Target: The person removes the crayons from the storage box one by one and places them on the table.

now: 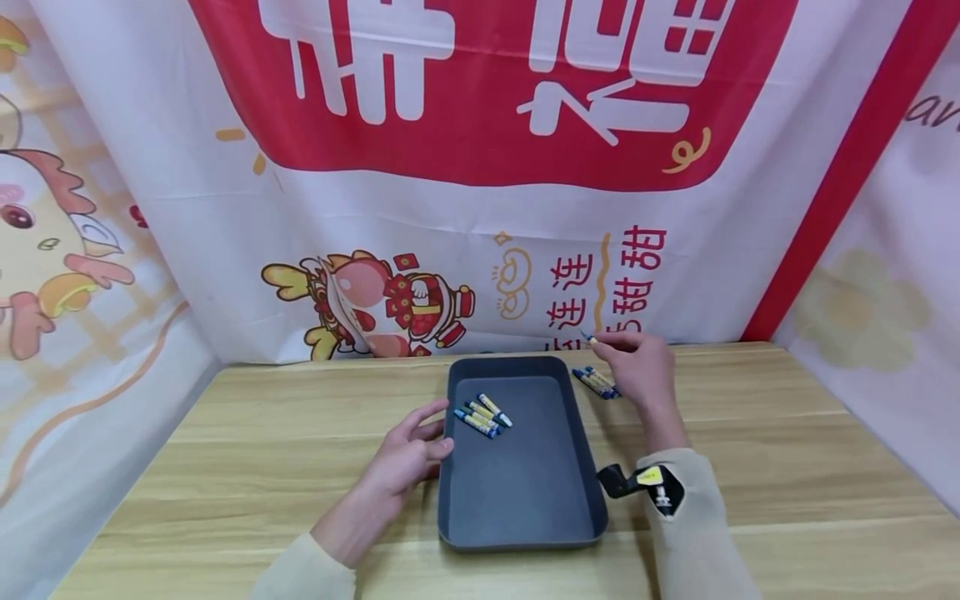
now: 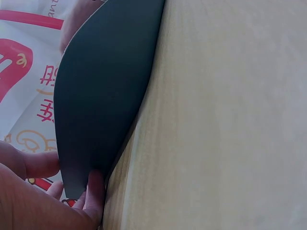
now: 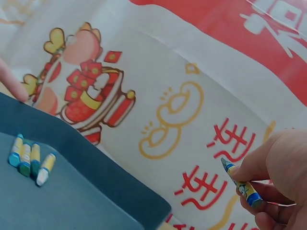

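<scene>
Yellow-wrapped crayon point(image 3: 245, 190) pinched by right hand point(image 1: 637, 365), grip narrow, held beyond far right corner of tray point(image 1: 525, 492); long axis slanted, tip turned leftward, away from wearer. Tray interior situated leftward, nearer wearer; left wall touched by left hand point(image 1: 408, 452), fingers spread.

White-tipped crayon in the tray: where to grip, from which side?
Likely a pinch across the middle of the crayon, from above: it's slim and lies low inside the tray. It's outermost in its group, with bare floor one side and a narrow gap to its neighbours on the other.
</scene>
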Demonstrator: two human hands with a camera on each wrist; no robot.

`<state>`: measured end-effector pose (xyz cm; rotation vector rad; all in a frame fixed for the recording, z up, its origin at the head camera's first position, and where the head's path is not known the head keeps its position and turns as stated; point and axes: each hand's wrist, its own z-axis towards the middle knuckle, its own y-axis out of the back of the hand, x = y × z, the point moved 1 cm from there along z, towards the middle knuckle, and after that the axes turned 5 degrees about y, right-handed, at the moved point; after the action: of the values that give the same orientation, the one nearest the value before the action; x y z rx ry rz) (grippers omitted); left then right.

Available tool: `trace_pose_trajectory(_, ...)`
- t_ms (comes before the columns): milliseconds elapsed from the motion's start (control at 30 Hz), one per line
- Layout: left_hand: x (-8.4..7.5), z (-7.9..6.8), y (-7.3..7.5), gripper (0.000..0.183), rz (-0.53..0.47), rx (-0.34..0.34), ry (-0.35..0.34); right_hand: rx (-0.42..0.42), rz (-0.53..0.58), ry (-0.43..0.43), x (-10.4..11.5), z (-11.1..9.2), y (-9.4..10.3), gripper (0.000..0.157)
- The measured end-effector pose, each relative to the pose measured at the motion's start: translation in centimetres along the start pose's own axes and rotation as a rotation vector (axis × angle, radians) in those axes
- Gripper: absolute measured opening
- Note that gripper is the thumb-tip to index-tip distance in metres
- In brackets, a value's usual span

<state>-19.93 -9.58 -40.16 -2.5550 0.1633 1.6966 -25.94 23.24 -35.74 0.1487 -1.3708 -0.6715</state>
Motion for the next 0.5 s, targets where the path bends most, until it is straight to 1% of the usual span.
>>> trace_pose_trajectory(267,0.1,0.1,0.0,0.065,-0.002,0.005,-0.007,-0.051,-0.002,-0.005,-1.5,0.2,0.3,0.028)
trace_pose_trajectory(500,0.0,0.0,0.0,0.065,-0.001,-0.002,0.001,-0.041,0.012,-0.047,-3.3,0.7,-0.1,0.028)
